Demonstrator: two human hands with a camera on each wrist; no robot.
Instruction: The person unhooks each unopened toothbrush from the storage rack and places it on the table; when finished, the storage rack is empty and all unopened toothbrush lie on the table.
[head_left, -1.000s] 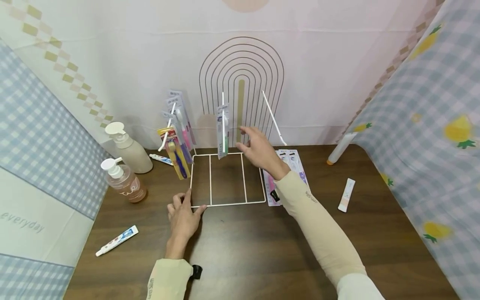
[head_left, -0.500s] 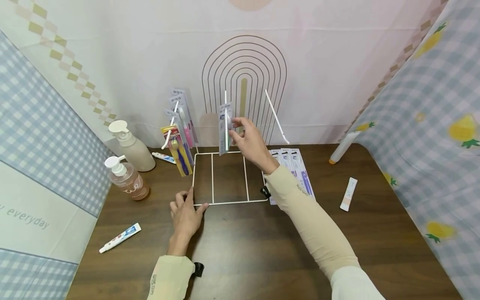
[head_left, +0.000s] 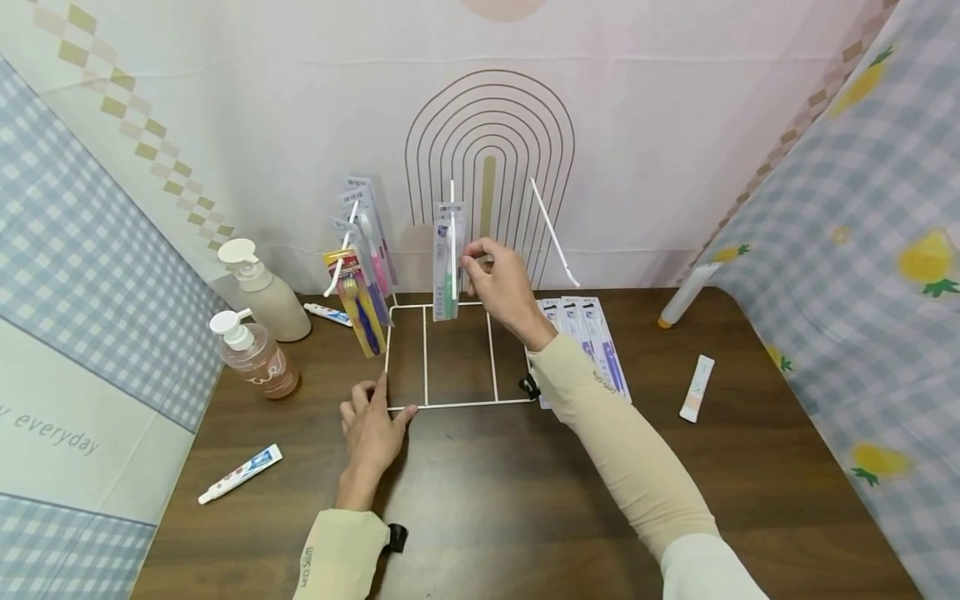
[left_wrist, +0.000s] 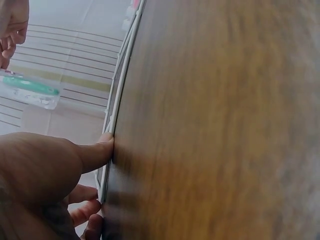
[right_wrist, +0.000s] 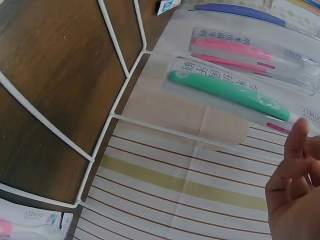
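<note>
A white wire display rack (head_left: pixel 459 406) stands on the table with three arms rising at its back. My left hand (head_left: pixel 371 435) rests at its front left corner, thumb (left_wrist: pixel 102 150) against the front wire, index finger extended along the side. From the middle arm hangs a packaged green toothbrush (right_wrist: pixel 230 95). My right hand (head_left: pixel 501 283) is at that package's right edge, fingers bent; whether they pinch it or only touch it is unclear. The left arm carries several packs, including a yellow toothbrush pack (head_left: pixel 354 312) in front. Nothing hangs on the right arm (head_left: pixel 551 233).
Several packaged toothbrushes (head_left: pixel 592 333) lie right of the rack, partly under my right sleeve. Two pump bottles (head_left: pixel 273 304) stand at the left. A toothpaste tube (head_left: pixel 240 475) lies front left, a small tube (head_left: pixel 697 387) at right, and a white tube with orange cap (head_left: pixel 686 296) behind it.
My right hand has moved left from beside the middle arm to the package there. That package has turned from nearly edge-on to face forward. The left hand stays at the rack's corner.
</note>
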